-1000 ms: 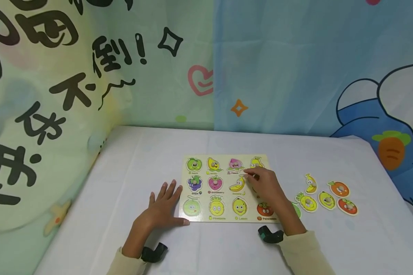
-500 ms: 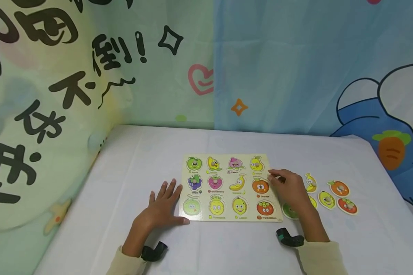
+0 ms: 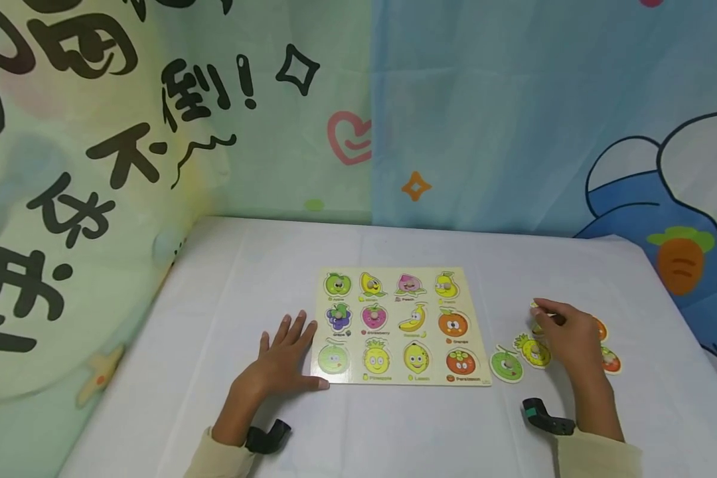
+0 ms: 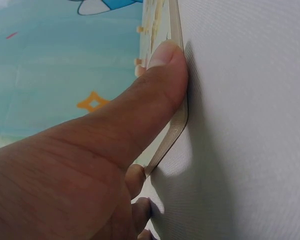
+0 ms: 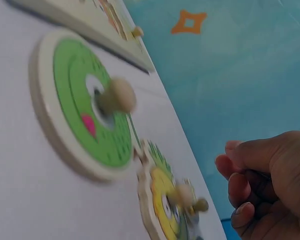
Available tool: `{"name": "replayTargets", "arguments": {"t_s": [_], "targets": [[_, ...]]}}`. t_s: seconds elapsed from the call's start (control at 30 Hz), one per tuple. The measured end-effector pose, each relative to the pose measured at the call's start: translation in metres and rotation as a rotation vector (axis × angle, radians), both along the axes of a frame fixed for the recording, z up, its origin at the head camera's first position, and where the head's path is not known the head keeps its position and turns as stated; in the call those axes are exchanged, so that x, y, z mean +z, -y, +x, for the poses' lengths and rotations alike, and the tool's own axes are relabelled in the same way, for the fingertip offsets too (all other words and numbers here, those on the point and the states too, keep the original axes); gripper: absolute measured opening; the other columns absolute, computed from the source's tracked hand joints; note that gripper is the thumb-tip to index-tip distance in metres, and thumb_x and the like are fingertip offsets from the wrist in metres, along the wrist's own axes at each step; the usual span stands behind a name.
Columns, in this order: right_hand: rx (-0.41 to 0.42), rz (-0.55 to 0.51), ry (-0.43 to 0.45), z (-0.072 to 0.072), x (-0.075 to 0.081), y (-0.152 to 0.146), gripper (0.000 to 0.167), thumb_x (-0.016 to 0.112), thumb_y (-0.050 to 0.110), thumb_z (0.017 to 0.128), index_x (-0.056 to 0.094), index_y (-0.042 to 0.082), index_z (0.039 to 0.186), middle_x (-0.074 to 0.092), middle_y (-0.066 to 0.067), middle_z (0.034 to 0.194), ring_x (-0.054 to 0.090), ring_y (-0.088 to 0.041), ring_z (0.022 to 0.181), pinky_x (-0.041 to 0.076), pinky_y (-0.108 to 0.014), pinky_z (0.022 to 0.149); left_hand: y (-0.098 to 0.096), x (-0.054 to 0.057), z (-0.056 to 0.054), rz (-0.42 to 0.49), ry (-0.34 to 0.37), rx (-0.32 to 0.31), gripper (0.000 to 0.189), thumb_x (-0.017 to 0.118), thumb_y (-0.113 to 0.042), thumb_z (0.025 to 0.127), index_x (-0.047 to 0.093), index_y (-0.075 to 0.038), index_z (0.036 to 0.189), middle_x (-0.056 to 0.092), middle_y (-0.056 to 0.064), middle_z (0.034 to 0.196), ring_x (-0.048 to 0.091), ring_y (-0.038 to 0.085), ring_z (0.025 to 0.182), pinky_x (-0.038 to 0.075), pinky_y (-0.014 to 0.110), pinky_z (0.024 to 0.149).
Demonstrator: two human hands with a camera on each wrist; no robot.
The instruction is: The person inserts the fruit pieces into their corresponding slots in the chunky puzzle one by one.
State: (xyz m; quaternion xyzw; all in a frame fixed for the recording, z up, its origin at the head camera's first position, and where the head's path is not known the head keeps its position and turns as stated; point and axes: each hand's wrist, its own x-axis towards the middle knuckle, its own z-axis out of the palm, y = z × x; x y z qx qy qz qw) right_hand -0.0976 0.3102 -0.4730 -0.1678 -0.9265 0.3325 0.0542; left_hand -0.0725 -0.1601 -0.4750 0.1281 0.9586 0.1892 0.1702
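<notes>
My left hand (image 3: pixel 281 365) lies with spread fingers at the left edge of a fruit puzzle board (image 3: pixel 394 392). In the left wrist view, its thumb (image 4: pixel 162 70) presses on the board's front edge. To the right of the board, my right hand (image 3: pixel 573 335) hovers over loose knobbed fruit pieces. Its fingers are curled, with nothing seen between them, and the fingertips are near the mostly covered banana piece (image 3: pixel 536 328). A round green fruit piece (image 3: pixel 506 366) and a pineapple piece (image 3: pixel 532 350) lie left of this hand. The orange piece (image 3: pixel 601 327) and the red persimmon piece (image 3: pixel 611 360) show partly behind it.
Several fruit pieces with knobs, such as the grape piece (image 3: pixel 338 317), sit in the board's upper rows. A white cloth (image 3: pixel 245 265) covers the table. Printed fabric (image 3: pixel 484 133) hangs behind and at the left. Black wrist devices (image 3: pixel 267 438) sit on both wrists.
My right hand has moved from over the board, near the banana picture, rightward to the loose pieces. It uncovered the board's right column and now hides the lemon piece. My left hand stays put.
</notes>
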Motion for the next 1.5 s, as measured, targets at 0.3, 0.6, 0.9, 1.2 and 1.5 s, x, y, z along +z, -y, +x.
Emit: {"name": "replayTargets", "arguments": {"t_s": [0.3,0.6,0.9,1.2,1.5], "targets": [[-0.125,-0.042,0.116,0.004,-0.005,-0.023,0.042,0.053,0.025,0.1,0.057,0.002,0.135,0.058,-0.023,0.12,0.05,-0.034,0.103,0.041,-0.034,0.069,0.0,-0.002,0.0,-0.009,0.0,0.005,0.111,0.082,-0.056,0.068,0.027,-0.014,0.155,0.009,0.009,0.162,-0.001,0.035,0.147,0.004,0.068,0.109],[-0.084,-0.011,0.154,0.003,-0.008,-0.022,0.043,0.053,0.025,0.099,0.057,-0.002,0.133,0.058,-0.024,0.117,0.051,-0.037,0.101,0.04,-0.04,0.067,0.0,-0.002,0.0,-0.006,0.008,0.004,0.111,0.082,-0.056,0.068,0.026,-0.015,0.155,0.008,0.008,0.162,-0.001,0.034,0.147,0.004,0.067,0.109],[-0.02,0.005,0.183,-0.007,-0.013,-0.018,0.037,0.059,0.019,0.096,0.061,-0.006,0.124,0.059,-0.025,0.115,0.053,-0.036,0.099,0.044,-0.048,0.078,0.0,-0.003,-0.001,-0.006,-0.002,0.002,0.111,0.082,-0.056,0.067,0.027,-0.015,0.155,0.009,0.008,0.162,0.0,0.034,0.147,0.006,0.068,0.108],[-0.062,0.037,0.192,-0.004,-0.006,-0.013,0.038,0.057,0.021,0.097,0.06,-0.007,0.123,0.06,-0.023,0.11,0.051,-0.036,0.098,0.041,-0.043,0.072,-0.001,-0.001,0.0,-0.02,0.009,0.001,0.111,0.082,-0.056,0.068,0.027,-0.015,0.155,0.008,0.008,0.162,-0.001,0.034,0.147,0.005,0.067,0.109],[0.021,-0.052,0.072,-0.006,0.004,0.015,0.041,0.062,0.034,0.096,0.066,0.001,0.12,0.063,-0.019,0.111,0.051,-0.03,0.096,0.041,-0.037,0.073,-0.001,-0.001,0.0,-0.022,0.017,0.003,0.112,0.083,-0.055,0.068,0.025,-0.016,0.155,0.007,0.007,0.162,-0.002,0.033,0.147,0.004,0.066,0.109]]}}
